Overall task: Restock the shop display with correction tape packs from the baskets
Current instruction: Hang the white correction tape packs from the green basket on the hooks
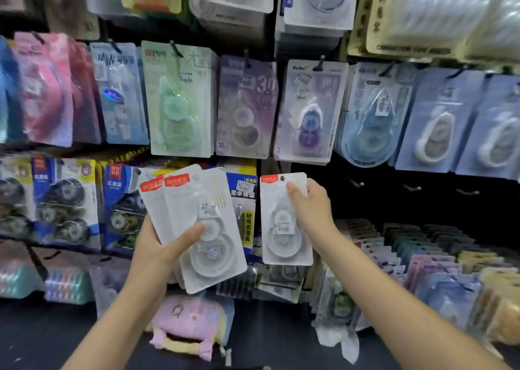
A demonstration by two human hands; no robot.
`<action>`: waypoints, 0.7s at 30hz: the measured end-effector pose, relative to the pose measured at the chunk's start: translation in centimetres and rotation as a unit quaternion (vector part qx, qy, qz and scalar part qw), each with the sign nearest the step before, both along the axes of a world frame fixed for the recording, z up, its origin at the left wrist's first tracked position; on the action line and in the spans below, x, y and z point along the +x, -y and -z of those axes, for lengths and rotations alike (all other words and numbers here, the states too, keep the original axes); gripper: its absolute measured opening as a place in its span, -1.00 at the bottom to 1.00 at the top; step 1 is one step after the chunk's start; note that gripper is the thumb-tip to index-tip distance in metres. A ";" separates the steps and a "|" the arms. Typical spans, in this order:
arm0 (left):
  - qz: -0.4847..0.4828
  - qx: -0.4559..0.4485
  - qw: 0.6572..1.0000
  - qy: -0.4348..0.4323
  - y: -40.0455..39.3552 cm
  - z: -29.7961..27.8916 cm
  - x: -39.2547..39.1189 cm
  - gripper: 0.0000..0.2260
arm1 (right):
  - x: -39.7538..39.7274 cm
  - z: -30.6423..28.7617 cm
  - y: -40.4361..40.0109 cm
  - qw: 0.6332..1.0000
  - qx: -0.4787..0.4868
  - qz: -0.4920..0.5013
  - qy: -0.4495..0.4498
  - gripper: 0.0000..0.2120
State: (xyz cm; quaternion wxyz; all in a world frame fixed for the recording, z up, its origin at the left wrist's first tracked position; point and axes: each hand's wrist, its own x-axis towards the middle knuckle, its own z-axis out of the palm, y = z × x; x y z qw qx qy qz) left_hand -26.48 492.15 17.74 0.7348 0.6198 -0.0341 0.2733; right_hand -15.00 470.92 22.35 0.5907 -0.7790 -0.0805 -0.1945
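Left hand clamped on a fanned stack of white correction tape packs, thumb laid across the front face, fingers hidden behind. At least two packs countable in the fan by their two red top labels; more perhaps behind, cannot tell. Long axis of the stack tilted, red-label end up and leaning left, rounded blister end down and to the right. Right hand pinching a single white pack near its upper right corner, thumb on the front, fingers behind. Single pack held upright, long axis vertical, red label and hang hole at the top, tape wheel toward the bottom. Hands apart, each with its own load, the single pack just beside the stack's right edge with a gap between. Both held in front of the lower row of the display, below a hanging purple pack and a lilac pack. Three bare metal hooks on the dark panel to the right of the single pack, all in one row. Blue-and-yellow packs visible behind, between the two loads. A pink and yellow plush pouch lying low on the dark surface beneath the left forearm.
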 end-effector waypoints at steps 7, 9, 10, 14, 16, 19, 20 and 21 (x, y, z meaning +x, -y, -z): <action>0.004 -0.002 1.000 0.000 -0.6 0.0 -0.1 -0.28 | 0.0 -0.2 1.0 0.999 0.039 -0.011 -0.022 -0.84; 0.013 0.002 1.000 0.002 -0.3 -0.1 0.0 -0.30 | 0.1 -0.2 0.9 0.999 0.041 -0.015 -0.028 -0.83; 0.015 0.001 1.000 0.002 0.0 -0.1 0.1 -0.30 | 0.1 -0.2 0.8 0.998 0.044 -0.017 -0.029 -0.83; 0.021 -0.008 1.000 0.002 1.1 -0.1 0.3 -0.29 | -0.6 -0.1 1.1 0.996 0.059 -0.066 0.004 -0.89; 0.033 -0.008 0.999 0.002 1.7 -0.1 0.5 -0.36 | -1.1 0.2 2.4 0.994 0.058 -0.085 0.027 -0.88; 0.051 -0.007 0.999 -0.002 2.9 0.1 1.0 -0.44 | -1.6 0.7 6.2 0.997 0.071 -0.022 0.038 -0.88; 0.056 -0.006 0.998 -0.004 3.4 0.2 1.3 -0.43 | -1.6 0.8 7.8 0.996 0.079 0.005 0.038 -0.89; 0.060 -0.003 0.998 -0.008 3.9 0.2 1.5 -0.40 | -1.5 0.9 9.4 0.995 0.088 0.028 0.037 -0.90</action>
